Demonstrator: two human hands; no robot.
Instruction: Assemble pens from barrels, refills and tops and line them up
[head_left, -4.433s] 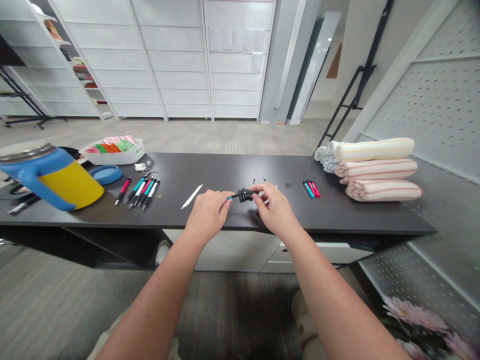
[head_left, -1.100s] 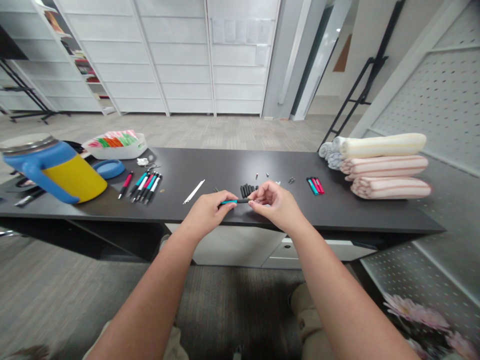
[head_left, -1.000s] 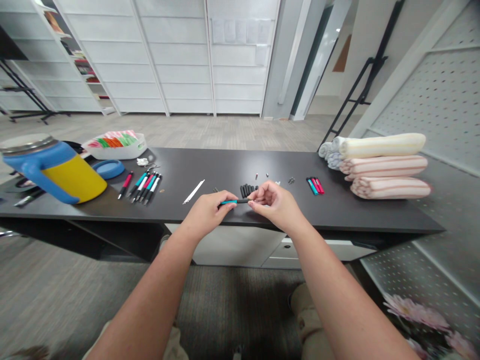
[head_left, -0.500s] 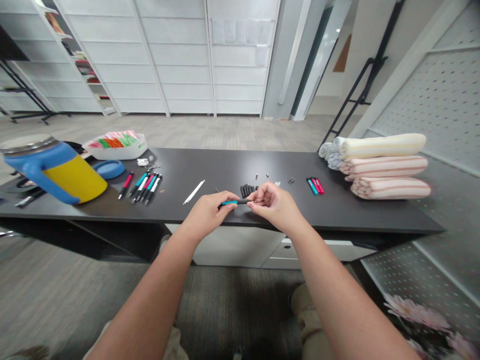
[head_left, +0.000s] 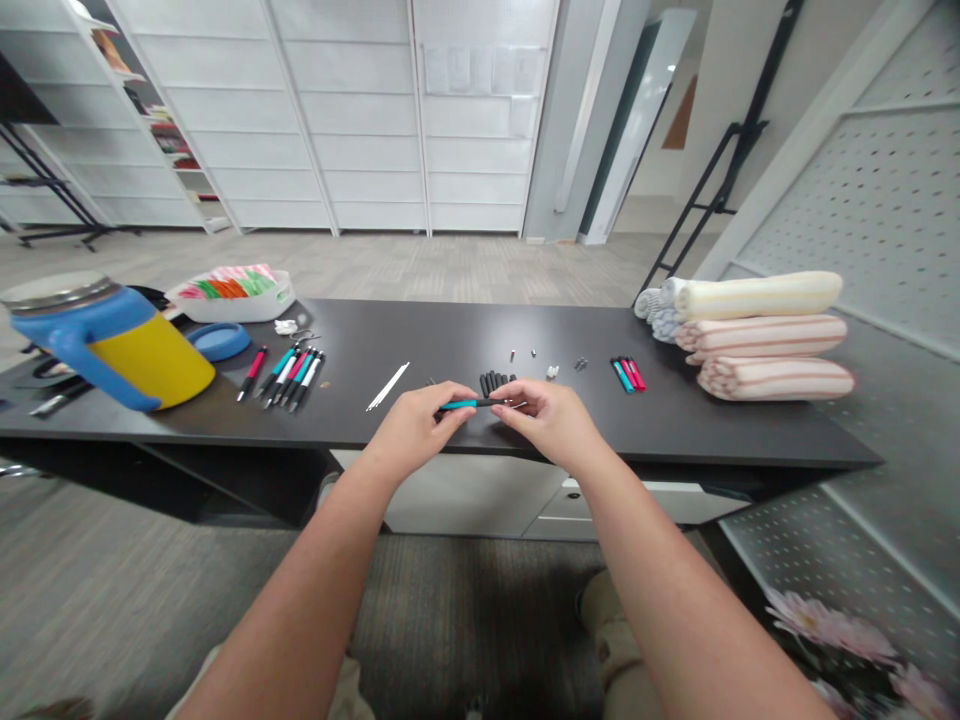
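Observation:
A teal and black pen (head_left: 459,405) is held level just above the front of the dark desk. My left hand (head_left: 416,425) pinches its teal end. My right hand (head_left: 546,415) grips the black end, and a thin tip shows between the fingers. Behind my hands lie several black pen grips (head_left: 495,381), partly hidden by my right hand. White refills (head_left: 388,386) lie to the left. Small metal tips (head_left: 513,355), little white parts (head_left: 553,372) and springs (head_left: 581,364) lie beyond my right hand. Teal and red pen barrels (head_left: 628,374) lie farther right.
Several whole pens (head_left: 292,378) lie at left, near a blue and yellow mug (head_left: 120,345), a blue lid (head_left: 219,341) and a white tray (head_left: 255,308) of colourful packets. Rolled towels (head_left: 765,335) are stacked at the right end of the desk (head_left: 435,330).
My right hand has turned a little and its fingers have straightened along the pen's black end. My left hand keeps its hold, nearly still.

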